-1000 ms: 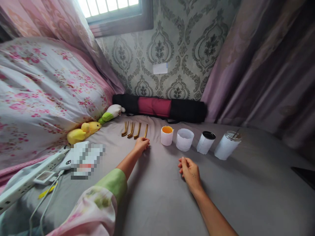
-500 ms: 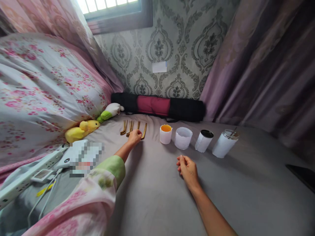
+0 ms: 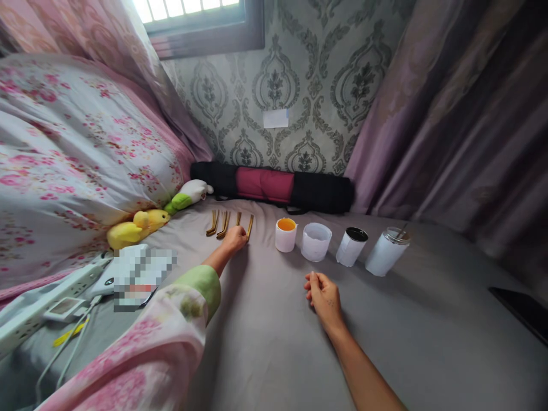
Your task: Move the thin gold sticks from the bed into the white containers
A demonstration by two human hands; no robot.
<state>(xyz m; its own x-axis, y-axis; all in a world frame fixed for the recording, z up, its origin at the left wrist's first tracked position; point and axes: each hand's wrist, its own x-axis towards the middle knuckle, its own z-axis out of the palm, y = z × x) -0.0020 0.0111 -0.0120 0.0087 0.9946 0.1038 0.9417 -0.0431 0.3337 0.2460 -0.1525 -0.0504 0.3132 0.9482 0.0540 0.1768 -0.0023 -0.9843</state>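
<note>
Several gold bent sticks [image 3: 223, 224] lie side by side on the grey sheet [image 3: 265, 342]. My left hand [image 3: 234, 238] reaches to them, fingers curled over the near end of one stick. To their right stands a row of cups: a white cup with an orange inside [image 3: 285, 234], a translucent white cup [image 3: 315, 241], a white cup with a black inside [image 3: 351, 246], and a tilted white tumbler [image 3: 386, 251] with a metal rim. My right hand [image 3: 323, 294] rests on the sheet in front of the cups, fingers loosely curled, holding nothing.
A rolled black and magenta mat [image 3: 274, 188] lies along the patterned wall. A yellow plush [image 3: 132, 228] and a green-white plush [image 3: 188, 195] sit beside a floral quilt [image 3: 77, 154]. A power strip [image 3: 43, 297] with cables lies at left. Purple curtains hang on the right.
My left hand has moved left from below the rightmost stick onto the near end of the one beside it. My right hand has barely shifted.
</note>
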